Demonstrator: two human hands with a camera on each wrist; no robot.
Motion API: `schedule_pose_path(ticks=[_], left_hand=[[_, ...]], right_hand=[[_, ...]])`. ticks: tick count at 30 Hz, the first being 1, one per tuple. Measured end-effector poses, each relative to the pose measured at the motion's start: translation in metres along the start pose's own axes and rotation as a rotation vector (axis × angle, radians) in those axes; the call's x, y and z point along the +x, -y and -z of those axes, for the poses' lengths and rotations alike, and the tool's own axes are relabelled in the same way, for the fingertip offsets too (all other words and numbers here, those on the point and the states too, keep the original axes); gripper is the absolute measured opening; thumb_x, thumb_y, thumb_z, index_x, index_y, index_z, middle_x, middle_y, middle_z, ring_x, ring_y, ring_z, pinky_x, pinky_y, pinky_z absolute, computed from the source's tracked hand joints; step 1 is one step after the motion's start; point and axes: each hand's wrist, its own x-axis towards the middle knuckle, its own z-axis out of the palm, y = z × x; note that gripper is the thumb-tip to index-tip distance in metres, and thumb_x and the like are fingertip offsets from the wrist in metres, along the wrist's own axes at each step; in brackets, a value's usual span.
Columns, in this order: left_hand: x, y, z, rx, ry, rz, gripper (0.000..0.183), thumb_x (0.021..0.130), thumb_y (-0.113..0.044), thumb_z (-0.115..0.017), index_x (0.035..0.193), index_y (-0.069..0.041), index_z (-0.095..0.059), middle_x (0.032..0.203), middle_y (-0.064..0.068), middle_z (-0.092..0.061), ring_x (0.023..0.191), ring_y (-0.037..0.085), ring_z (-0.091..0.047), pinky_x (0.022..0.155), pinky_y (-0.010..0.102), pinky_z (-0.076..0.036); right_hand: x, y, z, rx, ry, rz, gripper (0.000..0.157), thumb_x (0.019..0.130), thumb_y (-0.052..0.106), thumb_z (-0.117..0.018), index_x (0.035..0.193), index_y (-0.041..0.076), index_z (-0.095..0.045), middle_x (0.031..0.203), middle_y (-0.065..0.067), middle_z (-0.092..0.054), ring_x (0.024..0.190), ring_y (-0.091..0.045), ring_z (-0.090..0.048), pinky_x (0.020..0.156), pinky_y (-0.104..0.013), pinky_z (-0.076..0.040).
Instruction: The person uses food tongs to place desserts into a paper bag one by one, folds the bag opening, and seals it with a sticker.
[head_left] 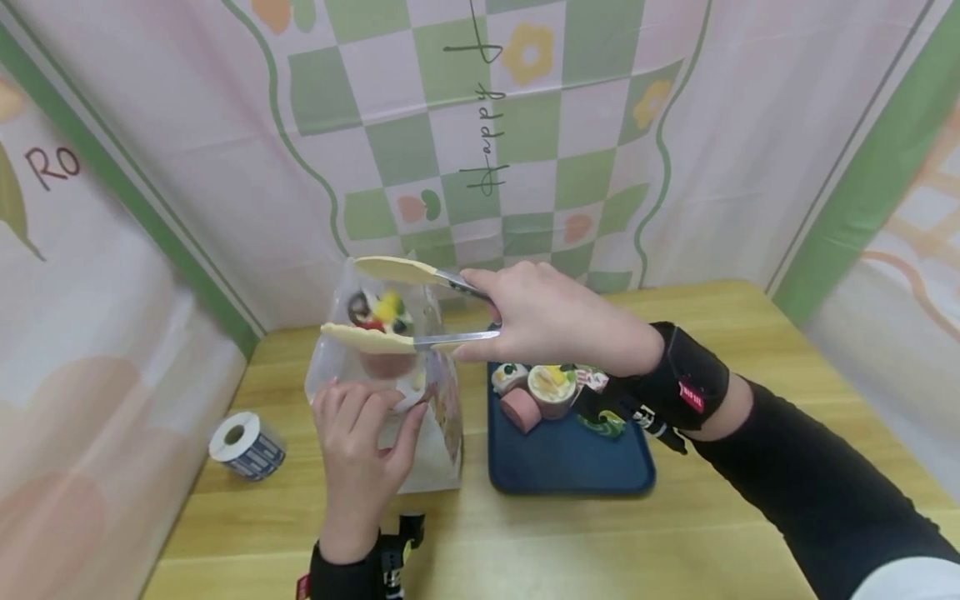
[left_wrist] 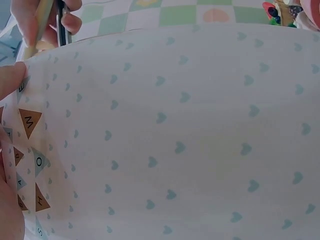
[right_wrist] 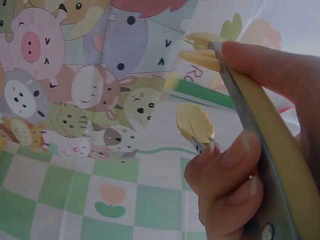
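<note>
My left hand (head_left: 363, 437) pinches the near rim of a white paper bag (head_left: 433, 458) between thumb and fingers. In the left wrist view the bag (left_wrist: 200, 135) shows small blue hearts and fills most of the picture. My right hand (head_left: 558, 321) grips metal tongs (head_left: 453, 338) with yellow tips, held over the bag's mouth. Their tips stand spread apart. A fruit-topped toy cup cake (head_left: 388, 312) with a pinkish base appears between the tips in the head view, within the bag's mouth, slightly blurred. In the right wrist view, fingers curl around the tongs (right_wrist: 245, 105).
Right of the bag lies a dark blue tray (head_left: 570, 462) with several toy pastries, among them a cream cup (head_left: 552, 390) and a pink roll (head_left: 521, 410). A label roll (head_left: 247, 446) stands at the left on the wooden table (head_left: 525, 550). Printed cloth (head_left: 390, 150) hangs behind.
</note>
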Motion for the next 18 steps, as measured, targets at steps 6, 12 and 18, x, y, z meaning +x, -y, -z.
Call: schedule_pose_path(ticks=[6,12,18], left_hand=[[0.000,0.000,-0.001,0.007,-0.009,-0.013,0.030,0.086,-0.027,-0.063,0.069,-0.002,-0.059,0.066,0.009,-0.056,0.071,0.029,-0.046,0.078,0.054,-0.032],[-0.001,-0.001,-0.002,0.005,-0.025,-0.024,0.034,0.088,-0.029,-0.061,0.068,-0.001,-0.058,0.066,0.009,-0.056,0.070,0.029,-0.046,0.077,0.054,-0.032],[0.000,0.000,-0.002,-0.006,-0.036,-0.035,0.027,0.083,-0.023,-0.064,0.068,-0.001,-0.058,0.066,0.009,-0.055,0.069,0.030,-0.046,0.075,0.054,-0.032]], right_hand=[[-0.015,-0.007,0.005,0.113,-0.117,0.016,0.072,0.078,0.056,-0.066,0.131,0.011,-0.048,0.068,-0.002,-0.052,0.054,-0.014,-0.046,0.050,-0.029,-0.038],[-0.043,-0.025,-0.002,0.190,-0.196,-0.005,0.065,0.079,0.060,-0.062,0.123,0.014,-0.049,0.067,-0.002,-0.050,0.051,-0.013,-0.045,0.050,-0.030,-0.038],[-0.072,-0.044,-0.017,0.164,-0.222,-0.084,0.076,0.081,0.056,-0.063,0.135,0.005,-0.044,0.068,-0.001,-0.054,0.048,-0.009,-0.046,0.049,-0.029,-0.041]])
